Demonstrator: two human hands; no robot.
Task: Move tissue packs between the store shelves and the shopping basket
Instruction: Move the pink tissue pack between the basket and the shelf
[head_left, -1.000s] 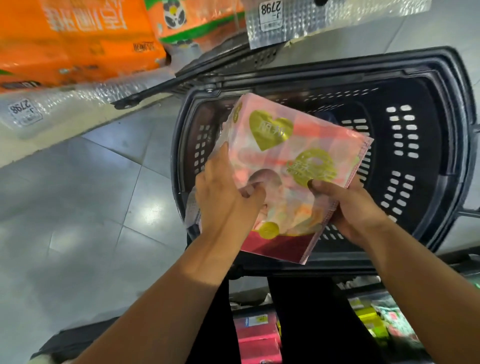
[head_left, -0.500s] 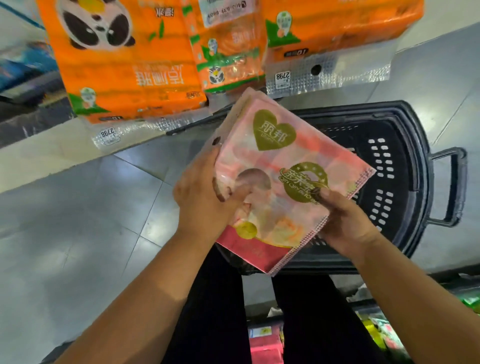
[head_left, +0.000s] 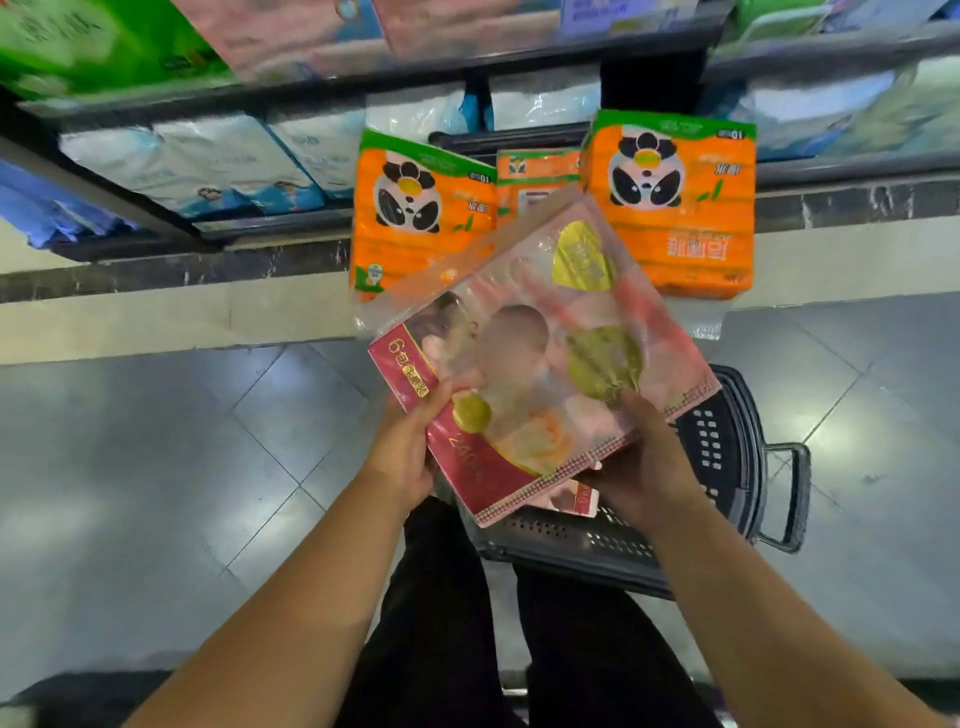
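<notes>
Hovering over the shopping basket (head_left: 727, 467), a pink tissue pack (head_left: 540, 364) is held tilted, its far corner raised toward the shelving beyond the basket. Its near left edge is gripped by the left hand (head_left: 402, 452), thumb laid on the printed face, and its near right edge is pinched by the right hand (head_left: 641, 467), thumb likewise on top (a small pink corner of something else is seen just beneath, above the basket's near rim). Beyond the basket, an orange panda pack (head_left: 422, 213) and a second panda pack (head_left: 675, 202) are stood upright on a pale ledge (head_left: 156, 317), with a smaller orange pack (head_left: 535, 174) between them
</notes>
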